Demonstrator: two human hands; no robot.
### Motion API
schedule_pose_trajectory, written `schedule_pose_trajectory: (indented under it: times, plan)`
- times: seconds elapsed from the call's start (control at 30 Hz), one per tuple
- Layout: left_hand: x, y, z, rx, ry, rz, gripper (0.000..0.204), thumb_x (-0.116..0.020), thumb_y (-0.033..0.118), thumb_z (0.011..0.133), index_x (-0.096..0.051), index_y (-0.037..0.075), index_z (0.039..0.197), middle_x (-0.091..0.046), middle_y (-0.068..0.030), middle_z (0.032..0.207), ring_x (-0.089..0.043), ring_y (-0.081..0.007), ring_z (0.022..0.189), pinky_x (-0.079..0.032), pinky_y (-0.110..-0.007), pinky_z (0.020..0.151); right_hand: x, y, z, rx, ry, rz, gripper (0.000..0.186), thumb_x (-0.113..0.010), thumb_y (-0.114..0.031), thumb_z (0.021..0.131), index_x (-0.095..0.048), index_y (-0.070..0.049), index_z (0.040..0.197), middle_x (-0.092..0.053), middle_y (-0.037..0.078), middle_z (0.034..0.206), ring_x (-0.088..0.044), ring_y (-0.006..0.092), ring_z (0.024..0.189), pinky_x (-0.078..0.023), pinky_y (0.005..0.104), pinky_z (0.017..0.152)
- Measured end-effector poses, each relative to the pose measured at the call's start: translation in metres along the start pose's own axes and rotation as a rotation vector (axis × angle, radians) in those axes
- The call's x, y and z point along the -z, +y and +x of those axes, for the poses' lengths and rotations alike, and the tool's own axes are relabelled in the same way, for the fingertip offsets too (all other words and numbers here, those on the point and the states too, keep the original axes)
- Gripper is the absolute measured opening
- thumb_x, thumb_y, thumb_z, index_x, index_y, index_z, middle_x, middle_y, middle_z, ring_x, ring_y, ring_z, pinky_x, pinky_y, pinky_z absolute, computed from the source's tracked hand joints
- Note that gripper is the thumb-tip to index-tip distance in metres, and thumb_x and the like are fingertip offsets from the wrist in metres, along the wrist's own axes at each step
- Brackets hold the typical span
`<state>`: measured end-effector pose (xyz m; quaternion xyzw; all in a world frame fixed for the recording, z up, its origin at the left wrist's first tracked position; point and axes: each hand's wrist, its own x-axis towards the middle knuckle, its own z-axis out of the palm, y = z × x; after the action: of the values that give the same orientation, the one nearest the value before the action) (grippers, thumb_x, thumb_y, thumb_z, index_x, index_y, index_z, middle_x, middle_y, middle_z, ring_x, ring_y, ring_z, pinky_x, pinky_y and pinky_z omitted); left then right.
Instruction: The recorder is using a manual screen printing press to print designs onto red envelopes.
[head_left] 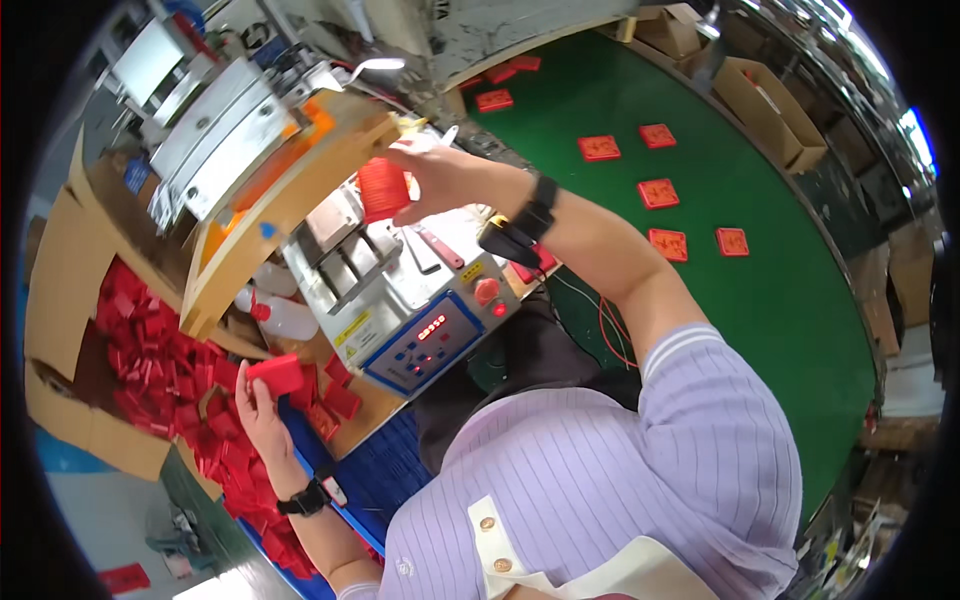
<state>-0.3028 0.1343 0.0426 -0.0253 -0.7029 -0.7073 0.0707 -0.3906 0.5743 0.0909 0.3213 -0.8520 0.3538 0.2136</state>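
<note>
My right hand (pixel 435 180) grips a red piece (pixel 383 190) with a ridged or streaked face, just under the front edge of a raised wooden frame (pixel 280 180) smeared with orange. Below it is a steel machine (pixel 330 300) with a metal fixture, some hand tools on top, a lit control panel (pixel 420 340) and red buttons. At the lower left, my left hand (pixel 262 410) holds a small red box-like piece (pixel 275 374), beside a large heap of similar red pieces (pixel 150 360) that spills from a cardboard box (pixel 60 370).
A green conveyor belt (pixel 780 320) curves along the right, carrying several red pieces (pixel 657 193) with orange markings. Cardboard boxes (pixel 770 120) line its far side. A white bottle (pixel 290 318) stands left of the machine; a blue tray (pixel 375 475) lies below my left hand.
</note>
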Motion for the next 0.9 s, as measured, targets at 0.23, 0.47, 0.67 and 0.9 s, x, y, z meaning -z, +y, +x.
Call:
schedule_pose_trajectory:
  times: [0.23, 0.47, 0.67, 0.9]
  plan:
    - [-0.035, 0.049, 0.006, -0.018, -0.075, -0.04, 0.035, -0.044, 0.014, 0.097, -0.043, 0.004, 0.13, -0.053, -0.0058, 0.116, -0.053, -0.0122, 0.1, -0.044, -0.026, 0.087, 0.086, 0.071, -0.196, -0.617, 0.225, -0.468, 0.079, -0.078, -0.038, 0.057, -0.049, -0.001, 0.121, -0.059, 0.02, 0.11, -0.057, 0.0329, 0.102, -0.045, 0.0375, 0.089]
    - [-0.106, 0.06, 0.068, 0.035, -0.203, -0.007, 0.031, -0.057, 0.019, 0.09, -0.056, -0.001, 0.114, -0.058, -0.0042, 0.106, -0.053, -0.0104, 0.094, -0.043, -0.023, 0.081, 0.187, 0.126, -0.373, -1.263, 0.289, -0.887, 0.078, -0.07, -0.042, 0.07, -0.042, -0.001, 0.13, -0.055, 0.021, 0.119, -0.052, 0.0312, 0.113, -0.041, 0.0375, 0.095]
    - [-0.156, 0.051, 0.123, 0.083, -0.341, 0.0, 0.033, -0.055, 0.018, 0.091, -0.049, 0.005, 0.12, -0.055, -0.0072, 0.112, -0.051, -0.0154, 0.104, -0.043, -0.033, 0.088, 0.17, 0.131, -0.337, -1.157, 0.451, -0.519, 0.067, -0.066, -0.033, 0.079, -0.04, -0.003, 0.133, -0.05, 0.023, 0.126, -0.049, 0.0318, 0.117, -0.037, 0.0381, 0.099]
    - [-0.195, 0.052, 0.161, -0.186, -0.551, 0.721, 0.032, -0.053, 0.018, 0.091, -0.049, 0.003, 0.118, -0.054, -0.013, 0.114, -0.049, -0.0237, 0.109, -0.041, -0.036, 0.092, 0.152, 0.09, -0.249, -0.948, 0.443, -0.235, 0.056, -0.065, -0.027, 0.083, -0.043, -0.007, 0.131, -0.055, 0.017, 0.12, -0.053, 0.0244, 0.112, -0.041, 0.0367, 0.095]
